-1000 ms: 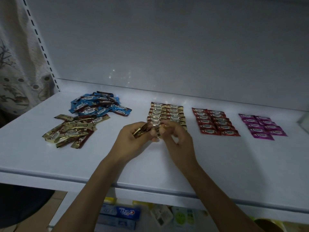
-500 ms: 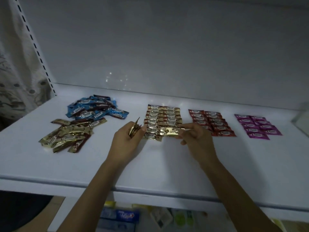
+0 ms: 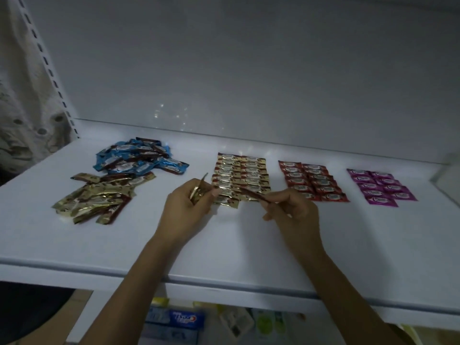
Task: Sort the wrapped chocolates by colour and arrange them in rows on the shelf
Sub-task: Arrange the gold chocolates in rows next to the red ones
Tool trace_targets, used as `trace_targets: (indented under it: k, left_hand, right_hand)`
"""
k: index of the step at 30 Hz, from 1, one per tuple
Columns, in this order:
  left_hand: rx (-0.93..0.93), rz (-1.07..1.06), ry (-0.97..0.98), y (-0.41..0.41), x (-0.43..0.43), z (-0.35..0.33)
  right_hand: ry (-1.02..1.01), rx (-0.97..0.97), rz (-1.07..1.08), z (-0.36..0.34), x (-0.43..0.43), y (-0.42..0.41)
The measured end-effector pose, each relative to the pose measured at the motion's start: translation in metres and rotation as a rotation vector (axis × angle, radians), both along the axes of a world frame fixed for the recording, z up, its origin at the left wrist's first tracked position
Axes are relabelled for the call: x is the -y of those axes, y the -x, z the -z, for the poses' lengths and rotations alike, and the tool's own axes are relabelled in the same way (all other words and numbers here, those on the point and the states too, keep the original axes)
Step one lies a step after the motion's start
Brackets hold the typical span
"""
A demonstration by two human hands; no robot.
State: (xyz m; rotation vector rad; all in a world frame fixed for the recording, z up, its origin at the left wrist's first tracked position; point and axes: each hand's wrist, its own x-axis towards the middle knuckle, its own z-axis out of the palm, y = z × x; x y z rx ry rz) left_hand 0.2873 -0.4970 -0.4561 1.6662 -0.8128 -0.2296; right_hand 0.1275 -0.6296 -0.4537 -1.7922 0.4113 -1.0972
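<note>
While the left hand grips a stack of gold chocolates, the right hand pinches one gold chocolate at the near edge of the gold block on the white shelf (three sorted blocks, two loose piles).

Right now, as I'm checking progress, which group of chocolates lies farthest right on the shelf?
The pink block, laid in neat rows, right of the red block.

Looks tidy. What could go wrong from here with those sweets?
The single chocolate pinched by the right hand hangs at the near end of the gold rows; laying it down might knock them askew. The left hand grips a bunch of gold chocolates, and one may slip out.
</note>
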Motion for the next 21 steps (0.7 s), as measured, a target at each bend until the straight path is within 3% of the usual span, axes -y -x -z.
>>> trace_targets:
  k: [4,7,15,21]
  left_hand:
    - [-0.116,0.127,0.096,0.006,-0.005,-0.01]
    - [-0.167,0.164,0.145,0.011,-0.007,-0.018]
    - [-0.21,0.176,0.119,0.014,-0.011,-0.025]
    - [-0.19,0.098,0.133,0.012,-0.007,-0.02]
  right_hand:
    - [0.572,0.02,0.157,0.006,-0.007,-0.002]
    - [0.772,-0.016,0.151,0.011,-0.006,-0.007]
    - [0.909,-0.131,0.191,0.012,-0.008,-0.01]
    - [0.689,-0.123,0.086,0.013,-0.011,-0.008]
